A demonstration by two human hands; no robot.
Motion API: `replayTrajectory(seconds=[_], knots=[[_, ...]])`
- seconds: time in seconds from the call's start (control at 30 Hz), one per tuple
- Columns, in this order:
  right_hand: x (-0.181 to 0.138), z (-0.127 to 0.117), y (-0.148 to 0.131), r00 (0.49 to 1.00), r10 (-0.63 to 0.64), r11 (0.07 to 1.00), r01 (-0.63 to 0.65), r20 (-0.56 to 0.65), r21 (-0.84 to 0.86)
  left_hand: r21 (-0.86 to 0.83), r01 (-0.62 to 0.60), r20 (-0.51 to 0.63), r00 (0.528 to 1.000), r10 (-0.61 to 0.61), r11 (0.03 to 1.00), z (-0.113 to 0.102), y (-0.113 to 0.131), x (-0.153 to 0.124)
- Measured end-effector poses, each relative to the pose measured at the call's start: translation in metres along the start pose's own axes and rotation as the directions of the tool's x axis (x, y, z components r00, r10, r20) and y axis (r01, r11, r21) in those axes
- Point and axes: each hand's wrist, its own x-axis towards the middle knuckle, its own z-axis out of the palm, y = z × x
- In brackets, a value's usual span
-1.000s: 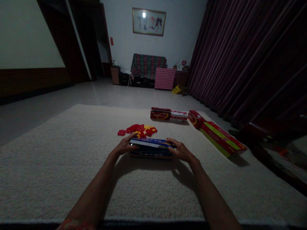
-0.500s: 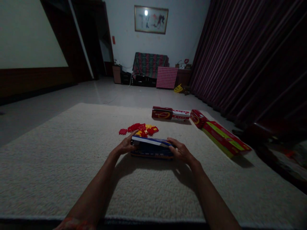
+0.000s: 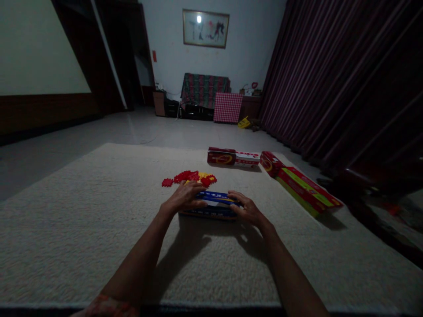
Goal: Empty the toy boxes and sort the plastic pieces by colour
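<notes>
A blue cardboard box (image 3: 214, 212) with white lettering lies on the cream cover in front of me. Its lid is down nearly flat, though a pale strip shows along the front edge. My left hand (image 3: 185, 197) rests on the lid's left part, fingers stretched out. At the right end, my right hand (image 3: 248, 210) has its fingers curled over the top corner and its thumb at the front. Just behind the box sits a loose pile of red and yellow snowflake-shaped plastic pieces (image 3: 188, 177), partly hidden by my left hand.
Beyond the pile stands a long red and white carton (image 3: 231, 157). To its right, a red and green carton (image 3: 306, 189) lies at an angle near the cover's right edge, beside a dark curtain (image 3: 297, 79). Tiled floor (image 3: 139, 127) lies behind.
The box's lid has come down from a raised tilt. My left hand has moved from the lid's left edge onto its top; my right hand stays at the right end.
</notes>
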Motion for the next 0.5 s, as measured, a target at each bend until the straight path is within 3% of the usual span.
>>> replayTrajectory(seconds=[0.17, 0.33, 0.5], knots=[[-0.004, 0.005, 0.001, 0.999, 0.025, 0.999, -0.024, -0.038, 0.025, -0.012, -0.035, 0.16, 0.986, 0.037, 0.999, 0.011, 0.026, 0.026], [-0.01, 0.013, 0.008, 0.983, 0.176, 0.977, -0.167, -0.057, 0.134, 0.037, -0.112, 0.187, 0.977, 0.103, 0.993, 0.027, 0.041, 0.039], [-0.013, 0.013, 0.009, 0.978, 0.206, 0.953, -0.194, -0.031, 0.232, 0.088, -0.147, 0.205, 0.971, 0.127, 0.985, 0.032, 0.041, 0.04]])
